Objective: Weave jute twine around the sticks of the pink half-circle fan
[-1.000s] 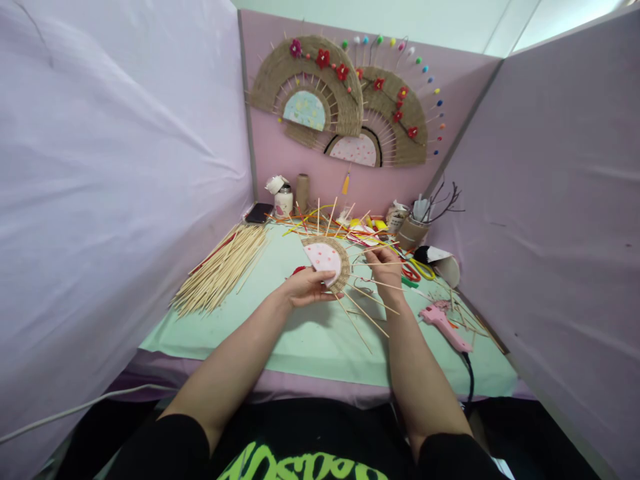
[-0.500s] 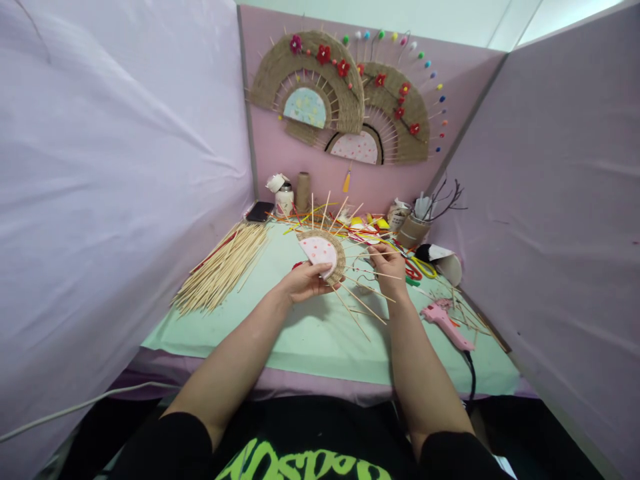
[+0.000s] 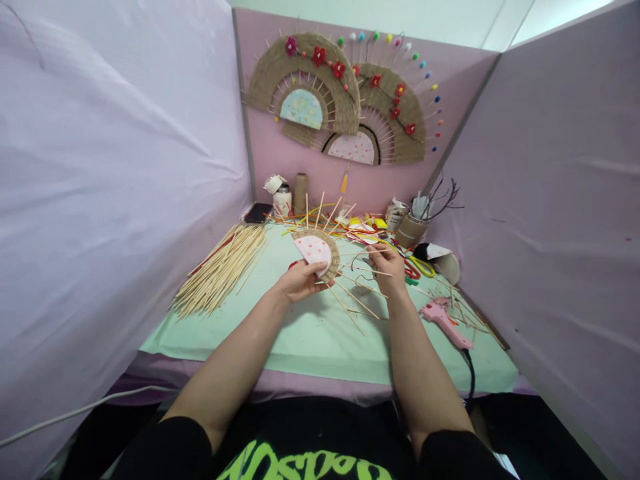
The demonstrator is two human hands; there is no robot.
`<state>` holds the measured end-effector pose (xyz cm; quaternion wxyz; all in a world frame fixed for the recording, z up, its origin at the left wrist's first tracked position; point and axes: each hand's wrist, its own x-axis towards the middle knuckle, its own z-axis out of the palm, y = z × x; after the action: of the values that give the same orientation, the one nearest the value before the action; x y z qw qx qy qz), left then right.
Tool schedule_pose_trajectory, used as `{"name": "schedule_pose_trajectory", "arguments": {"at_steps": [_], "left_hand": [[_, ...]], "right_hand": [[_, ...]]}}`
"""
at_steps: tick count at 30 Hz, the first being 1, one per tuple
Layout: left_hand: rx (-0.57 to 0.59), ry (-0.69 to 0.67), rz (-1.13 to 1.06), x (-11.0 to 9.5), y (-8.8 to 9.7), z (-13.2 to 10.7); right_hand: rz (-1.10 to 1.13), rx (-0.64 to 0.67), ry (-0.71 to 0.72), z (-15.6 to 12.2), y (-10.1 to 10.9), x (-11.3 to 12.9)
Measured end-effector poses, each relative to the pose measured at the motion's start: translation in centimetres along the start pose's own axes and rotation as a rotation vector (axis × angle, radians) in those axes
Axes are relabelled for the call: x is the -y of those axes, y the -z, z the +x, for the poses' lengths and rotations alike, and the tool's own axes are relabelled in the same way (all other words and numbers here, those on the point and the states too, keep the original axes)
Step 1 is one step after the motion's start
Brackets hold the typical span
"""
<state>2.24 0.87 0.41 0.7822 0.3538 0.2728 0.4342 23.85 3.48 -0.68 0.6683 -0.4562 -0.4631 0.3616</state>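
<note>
My left hand grips a small half-made fan: a pink spotted half disc edged with woven jute cord, with thin wooden sticks fanning out from it. My right hand is just to its right among the sticks, fingers pinched on what looks like the jute cord, which is too thin to make out well. Both hands hover above the green mat.
A bundle of bamboo sticks lies at the left. A pink glue gun lies at the right, its cable running off the front edge. Scissors, cups, a twine spool and coloured scraps crowd the back. Two finished fans hang on the back wall.
The fan in my left hand has turned a little and shifted left and up, so its sticks point more upward. My right hand has stayed beside it.
</note>
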Motion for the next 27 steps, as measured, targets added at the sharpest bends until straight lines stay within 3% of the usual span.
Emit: {"name": "schedule_pose_trajectory", "arguments": {"at_steps": [5,8,14,18,23,27], "left_hand": [[-0.061,-0.098,-0.032,-0.6,0.2,0.1],[-0.110,-0.138,-0.051,-1.1,0.4,0.1],[-0.258,-0.203,-0.106,-1.4,0.7,0.6],[-0.294,-0.198,-0.094,-1.1,0.8,0.8],[-0.172,-0.068,-0.069,-1.0,0.7,0.4],[-0.085,0.041,-0.128,-1.3,0.5,0.2]], "right_hand": [[0.257,0.172,-0.325,-0.5,0.2,1.2],[0.333,0.244,-0.398,-0.5,0.7,1.5],[0.323,0.178,-0.190,-0.1,1.3,1.5],[0.346,0.195,-0.035,-0.1,1.2,1.7],[0.352,0.129,0.014,0.0,1.3,1.7],[0.169,0.102,0.070,0.3,1.5,1.0]]}}
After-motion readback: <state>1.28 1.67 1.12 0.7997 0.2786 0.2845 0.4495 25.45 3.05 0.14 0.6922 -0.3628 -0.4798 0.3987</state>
